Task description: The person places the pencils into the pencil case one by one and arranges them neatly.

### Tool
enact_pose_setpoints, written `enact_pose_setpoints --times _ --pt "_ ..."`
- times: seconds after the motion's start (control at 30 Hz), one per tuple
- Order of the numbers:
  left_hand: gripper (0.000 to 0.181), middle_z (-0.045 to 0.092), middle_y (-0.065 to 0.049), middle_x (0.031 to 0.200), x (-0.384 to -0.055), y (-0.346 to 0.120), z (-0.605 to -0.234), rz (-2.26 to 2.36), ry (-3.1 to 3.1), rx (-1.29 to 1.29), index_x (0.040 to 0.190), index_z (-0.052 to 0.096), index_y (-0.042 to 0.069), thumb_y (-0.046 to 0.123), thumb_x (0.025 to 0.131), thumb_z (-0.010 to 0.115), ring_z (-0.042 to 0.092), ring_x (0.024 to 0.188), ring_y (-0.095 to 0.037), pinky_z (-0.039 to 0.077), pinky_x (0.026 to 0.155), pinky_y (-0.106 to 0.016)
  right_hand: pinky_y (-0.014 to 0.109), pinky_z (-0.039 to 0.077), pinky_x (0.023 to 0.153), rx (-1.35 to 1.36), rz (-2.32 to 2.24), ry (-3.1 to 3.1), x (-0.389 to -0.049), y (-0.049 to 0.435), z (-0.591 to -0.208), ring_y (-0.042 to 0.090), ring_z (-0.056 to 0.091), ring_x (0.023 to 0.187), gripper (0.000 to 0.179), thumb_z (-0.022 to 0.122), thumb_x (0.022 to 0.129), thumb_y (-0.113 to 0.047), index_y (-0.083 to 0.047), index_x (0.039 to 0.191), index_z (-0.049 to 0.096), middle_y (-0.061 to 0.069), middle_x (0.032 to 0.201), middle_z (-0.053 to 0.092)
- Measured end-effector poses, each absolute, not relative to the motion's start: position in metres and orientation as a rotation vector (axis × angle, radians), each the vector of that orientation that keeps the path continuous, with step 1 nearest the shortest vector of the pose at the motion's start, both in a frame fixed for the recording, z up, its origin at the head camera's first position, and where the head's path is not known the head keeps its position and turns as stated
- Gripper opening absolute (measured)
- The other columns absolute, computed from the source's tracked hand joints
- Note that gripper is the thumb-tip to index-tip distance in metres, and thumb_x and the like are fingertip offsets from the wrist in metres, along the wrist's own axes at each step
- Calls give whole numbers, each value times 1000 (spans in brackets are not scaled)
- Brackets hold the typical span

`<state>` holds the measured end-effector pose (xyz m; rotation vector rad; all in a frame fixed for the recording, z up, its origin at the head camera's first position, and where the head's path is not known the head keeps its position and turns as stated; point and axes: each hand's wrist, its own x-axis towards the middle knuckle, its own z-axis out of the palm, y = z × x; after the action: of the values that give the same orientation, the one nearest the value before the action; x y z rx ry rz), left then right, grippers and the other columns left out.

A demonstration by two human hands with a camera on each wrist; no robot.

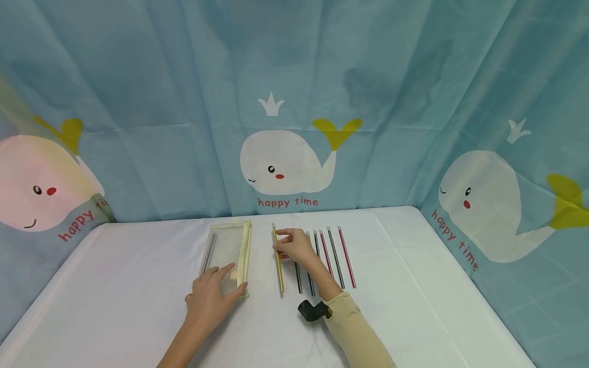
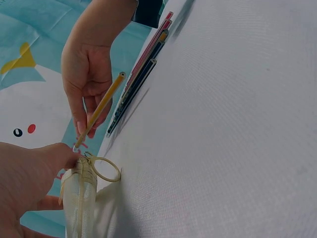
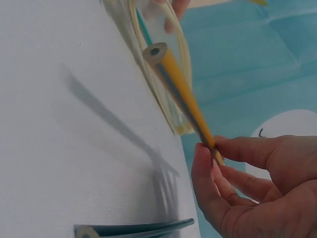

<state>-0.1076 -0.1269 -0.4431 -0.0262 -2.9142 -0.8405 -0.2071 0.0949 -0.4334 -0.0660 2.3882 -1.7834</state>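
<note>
One slim yellow pencil (image 1: 278,266) pinched in right hand (image 1: 296,246), left hand (image 1: 211,295) spread on translucent, rectangular pouch (image 1: 230,240)

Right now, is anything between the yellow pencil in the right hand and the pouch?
Nothing visible stands between the yellow pencil and the pouch. The left hand, though, covers part of the pouch's near end.
</note>
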Motion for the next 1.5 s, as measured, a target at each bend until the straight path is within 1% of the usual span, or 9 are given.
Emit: enact_pose_setpoints --times 0.2,0.33,0.6,0.83,0.97,1.23,1.37,1.5 --pt "64 58 -32 142 -109 -127 -441 -849 -2932 -23 143 66 8 42 91 82 53 125 -64 43 79 -84 33 64 70 -72 -1778 2394 -207 92 -434 20 76 78 42 76 94 0 4 135 67 15 97 76" --pt "64 57 -32 142 -109 -128 -442 -851 -2940 -22 143 65 8 43 91 81 52 126 -64 43 80 -84 33 64 70 -105 -1768 2397 -207 89 -436 20 75 77 41 76 94 0 5 134 67 15 95 75" --pt "63 57 -32 143 -107 -127 -442 -868 -2940 -20 143 66 9 43 92 81 51 127 -65 41 82 -86 34 64 68 -129 -1774 2383 -204 81 -435 21 76 74 41 76 93 2 7 133 68 18 95 76" --pt "63 57 -32 143 -107 -127 -443 -868 -2938 -25 143 66 9 42 92 81 52 126 -65 43 81 -85 29 62 64 -125 -1740 2408 -206 72 -440 13 70 67 40 78 92 2 7 130 69 16 91 76" --pt "63 57 -32 143 -107 -128 -443 -867 -2937 -27 143 66 9 43 92 81 52 126 -65 43 81 -85 26 60 62 -125 -1716 2433 -209 68 -443 11 68 65 40 79 91 1 7 130 70 14 89 76" --pt "63 58 -32 142 -108 -127 -442 -855 -2937 -31 143 66 9 43 92 80 53 125 -64 43 81 -85 26 60 62 -151 -1719 2423 -212 62 -442 12 69 65 38 79 91 2 9 128 70 19 92 78" --pt "62 57 -32 143 -107 -127 -442 -853 -2934 -27 143 66 10 43 93 80 52 126 -64 43 81 -85 26 60 62 -155 -1705 2433 -212 58 -442 14 72 65 38 79 91 1 9 127 70 19 92 78" --pt "62 58 -31 143 -107 -128 -442 -853 -2935 -23 143 66 11 44 93 80 53 126 -64 43 81 -84 26 61 62 -162 -1705 2431 -214 54 -443 12 71 64 37 79 91 1 8 127 71 18 92 79"
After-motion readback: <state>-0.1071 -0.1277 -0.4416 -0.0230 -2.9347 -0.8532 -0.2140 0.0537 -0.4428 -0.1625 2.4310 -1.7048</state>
